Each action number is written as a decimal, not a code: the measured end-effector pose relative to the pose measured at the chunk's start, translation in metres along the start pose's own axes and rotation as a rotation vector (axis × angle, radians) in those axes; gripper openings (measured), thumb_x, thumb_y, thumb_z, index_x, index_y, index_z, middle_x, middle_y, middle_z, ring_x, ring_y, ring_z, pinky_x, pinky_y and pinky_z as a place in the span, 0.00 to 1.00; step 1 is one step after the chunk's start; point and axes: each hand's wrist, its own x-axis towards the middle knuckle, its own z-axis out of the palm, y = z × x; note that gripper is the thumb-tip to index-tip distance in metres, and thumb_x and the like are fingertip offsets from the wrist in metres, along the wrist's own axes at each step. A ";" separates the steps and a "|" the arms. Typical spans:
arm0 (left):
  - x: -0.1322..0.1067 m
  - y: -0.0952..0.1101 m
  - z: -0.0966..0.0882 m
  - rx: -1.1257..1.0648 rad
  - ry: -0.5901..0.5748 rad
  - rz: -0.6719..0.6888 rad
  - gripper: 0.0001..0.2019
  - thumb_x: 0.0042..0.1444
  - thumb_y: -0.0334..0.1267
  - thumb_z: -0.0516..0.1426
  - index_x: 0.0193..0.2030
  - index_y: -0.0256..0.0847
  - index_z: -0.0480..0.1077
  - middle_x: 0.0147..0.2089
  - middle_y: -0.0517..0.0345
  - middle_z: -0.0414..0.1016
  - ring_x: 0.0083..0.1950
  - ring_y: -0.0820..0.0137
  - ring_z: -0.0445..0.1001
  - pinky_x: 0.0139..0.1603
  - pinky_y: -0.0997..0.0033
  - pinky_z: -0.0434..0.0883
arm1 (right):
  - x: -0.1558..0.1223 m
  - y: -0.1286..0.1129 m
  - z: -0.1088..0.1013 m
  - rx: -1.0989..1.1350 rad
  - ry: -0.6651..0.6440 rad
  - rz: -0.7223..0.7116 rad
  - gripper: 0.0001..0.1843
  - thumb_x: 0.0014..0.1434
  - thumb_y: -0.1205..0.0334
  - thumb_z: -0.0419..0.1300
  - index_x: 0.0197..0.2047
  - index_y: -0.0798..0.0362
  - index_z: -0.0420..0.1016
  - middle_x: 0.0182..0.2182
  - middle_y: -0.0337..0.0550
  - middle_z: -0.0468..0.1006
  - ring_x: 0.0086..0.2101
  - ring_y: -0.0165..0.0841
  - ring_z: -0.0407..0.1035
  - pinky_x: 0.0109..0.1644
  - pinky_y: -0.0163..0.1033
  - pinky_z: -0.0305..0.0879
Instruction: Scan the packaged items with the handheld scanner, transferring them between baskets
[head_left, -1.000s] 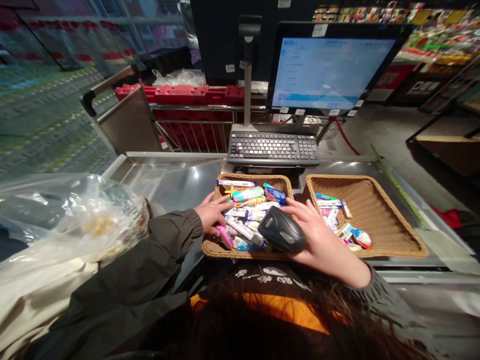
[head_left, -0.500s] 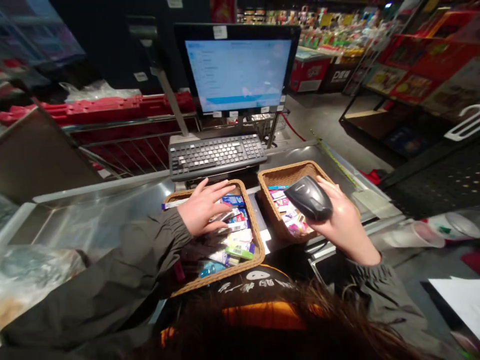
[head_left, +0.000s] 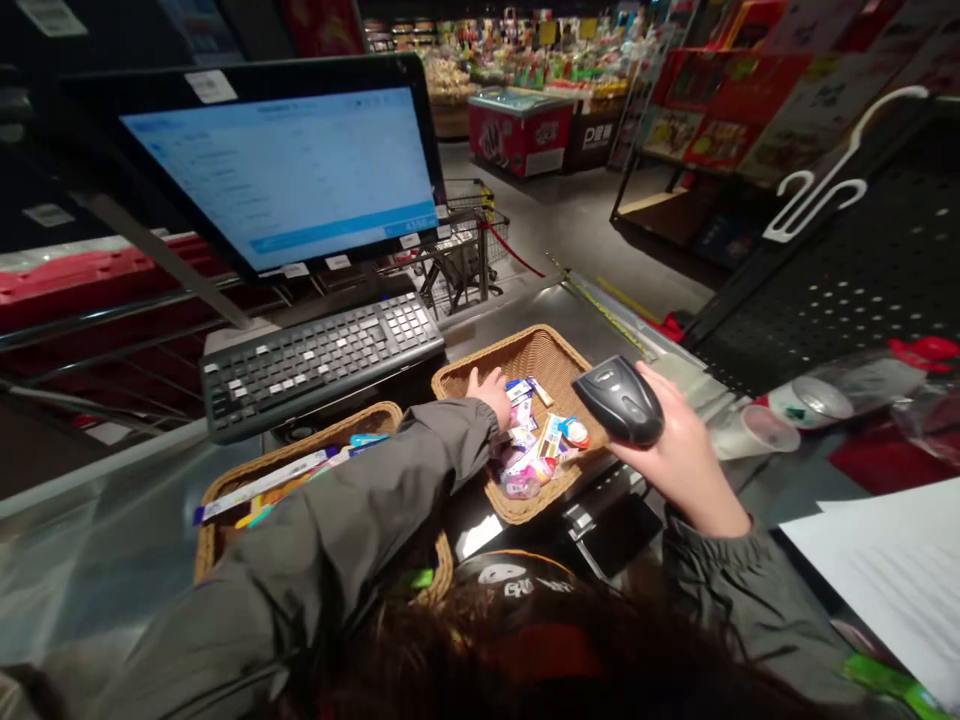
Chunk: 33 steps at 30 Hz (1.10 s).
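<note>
My right hand (head_left: 679,440) grips a black barcode scanner (head_left: 619,400), holding it over the right rim of a wicker basket (head_left: 551,345). Inside that basket lie several small packets (head_left: 529,455) and a small blue-and-white item (head_left: 574,432). My left hand (head_left: 491,395) reaches into the basket's left side, its fingers apart beside the packets, and no item shows in it. Below my left sleeve stands a second wicker basket (head_left: 214,545); a long white-and-purple pack (head_left: 262,485) lies across it, and the sleeve hides much of its contents.
A monitor (head_left: 285,180) and a black keyboard (head_left: 322,360) stand at the left behind the baskets. To the right are a clear cup (head_left: 757,430), a white cup (head_left: 810,402) and papers (head_left: 885,570). A white hook (head_left: 817,190) hangs on the perforated panel (head_left: 885,280).
My left hand has moved from the left basket across into the right one. The view has turned right. The scanner stays in my right hand.
</note>
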 end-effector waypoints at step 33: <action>0.055 0.019 -0.054 0.025 0.016 -0.108 0.18 0.46 0.39 0.63 0.46 0.40 0.78 0.66 0.46 0.67 0.73 0.48 0.52 0.72 0.34 0.46 | 0.011 0.024 -0.001 0.111 -0.025 0.048 0.33 0.54 0.55 0.64 0.62 0.49 0.64 0.58 0.56 0.72 0.64 0.56 0.59 0.67 0.71 0.50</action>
